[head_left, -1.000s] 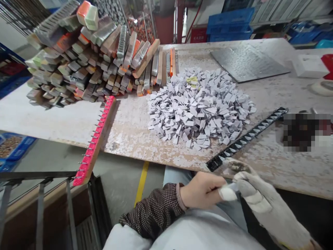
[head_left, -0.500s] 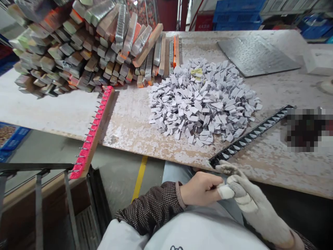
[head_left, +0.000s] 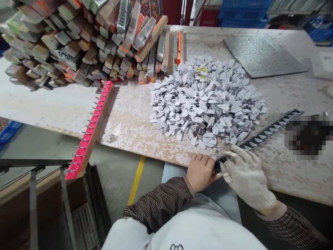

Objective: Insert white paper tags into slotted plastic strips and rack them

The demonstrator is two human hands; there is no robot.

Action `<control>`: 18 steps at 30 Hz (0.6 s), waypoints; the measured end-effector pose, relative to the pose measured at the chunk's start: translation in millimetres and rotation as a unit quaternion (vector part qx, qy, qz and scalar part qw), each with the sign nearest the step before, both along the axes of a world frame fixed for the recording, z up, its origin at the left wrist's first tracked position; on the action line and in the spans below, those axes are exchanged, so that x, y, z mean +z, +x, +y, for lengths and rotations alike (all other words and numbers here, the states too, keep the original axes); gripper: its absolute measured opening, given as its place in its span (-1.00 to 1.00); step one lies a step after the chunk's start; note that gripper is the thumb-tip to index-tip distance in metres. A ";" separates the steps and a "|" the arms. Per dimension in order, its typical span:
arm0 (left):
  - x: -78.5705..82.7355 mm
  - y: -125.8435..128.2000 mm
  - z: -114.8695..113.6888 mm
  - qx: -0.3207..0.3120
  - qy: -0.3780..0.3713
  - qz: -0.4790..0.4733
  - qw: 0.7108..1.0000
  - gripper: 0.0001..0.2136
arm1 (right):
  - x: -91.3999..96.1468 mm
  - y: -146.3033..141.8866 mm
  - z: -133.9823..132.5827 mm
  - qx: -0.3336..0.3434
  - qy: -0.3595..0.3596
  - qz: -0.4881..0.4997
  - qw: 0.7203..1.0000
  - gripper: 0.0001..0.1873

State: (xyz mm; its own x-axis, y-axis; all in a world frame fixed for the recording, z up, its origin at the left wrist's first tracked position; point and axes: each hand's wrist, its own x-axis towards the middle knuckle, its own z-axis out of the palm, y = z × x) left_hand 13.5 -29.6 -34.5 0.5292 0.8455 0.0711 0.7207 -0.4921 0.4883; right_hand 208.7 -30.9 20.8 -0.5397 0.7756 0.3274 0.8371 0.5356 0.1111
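Left of hands: pink nail-studded batten [head_left: 90, 132], nails jutting past the table edge
Bare left hand [head_left: 201, 172]: clamped on the near end of the black toothed strip [head_left: 270, 129]
Just ahead of hands: heap of white paper slips [head_left: 205, 100]
Gloved right hand [head_left: 247, 177]: pressed against the left, on the same strip end
Risk: a slipped grip, strip swinging into the heap and scattering slips
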 end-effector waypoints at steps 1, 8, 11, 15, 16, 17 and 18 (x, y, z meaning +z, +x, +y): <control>-0.9 0.2 -0.5 0.000 0.001 0.002 1.000 -0.59 | 1.4 -1.3 2.7 0.006 -0.011 -0.011 1.000 -0.88; -2.1 2.2 -2.4 0.011 -0.003 0.006 1.000 -0.56 | -1.0 2.7 14.4 0.056 -0.013 -0.007 0.998 -0.81; 2.1 9.0 0.3 0.027 -0.010 0.016 0.999 -0.57 | -1.7 5.3 10.9 0.039 -0.008 0.001 0.999 -0.85; 13.0 23.1 13.0 0.024 -0.022 0.008 0.999 -0.62 | 4.3 11.8 5.6 -0.012 -0.006 0.072 0.997 -0.80; 15.2 26.8 16.8 0.023 -0.027 0.003 0.999 -0.63 | 6.3 15.6 2.9 -0.029 0.000 0.102 0.994 -0.78; 16.7 30.0 20.0 0.022 -0.034 -0.004 0.999 -0.64 | 8.4 20.3 -0.5 -0.049 0.006 0.131 0.990 -0.77; 17.5 32.0 22.2 0.022 -0.044 -0.016 0.999 -0.66 | 10.8 25.4 -4.4 -0.074 0.009 0.157 0.985 -0.75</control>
State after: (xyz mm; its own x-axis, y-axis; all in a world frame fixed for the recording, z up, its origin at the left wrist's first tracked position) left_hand 45.5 -7.4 -17.0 0.4905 0.8714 0.0117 0.7232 -0.4145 0.5524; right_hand 234.0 -35.3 31.6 -0.2914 0.8306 0.4745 0.9005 0.4056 -0.1569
